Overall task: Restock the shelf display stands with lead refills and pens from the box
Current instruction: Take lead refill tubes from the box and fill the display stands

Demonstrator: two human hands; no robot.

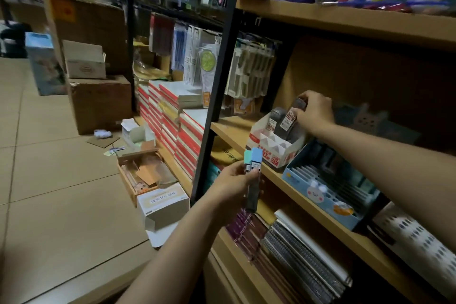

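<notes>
My left hand [234, 181] grips a small bundle of lead refill cases [253, 175] with pale blue and green caps, held in front of the shelf edge. My right hand [313, 112] reaches onto the middle shelf and pinches a dark lead refill case [294, 112] that stands in the back row of a white and red display stand [274, 147]. Another dark case [276, 118] stands beside it. The stand's front slots look empty. A blue display stand [328, 192] with a rabbit print sits to the right, its slots mostly hidden in shadow.
The wooden shelf board [237, 136] carries both stands. Notebooks [303, 261] are stacked on the shelf below. An open white box [162, 205] and an open wooden tray [143, 175] lie on the tiled floor at left, near cardboard cartons [98, 103]. A black upright post [217, 96] frames the shelf.
</notes>
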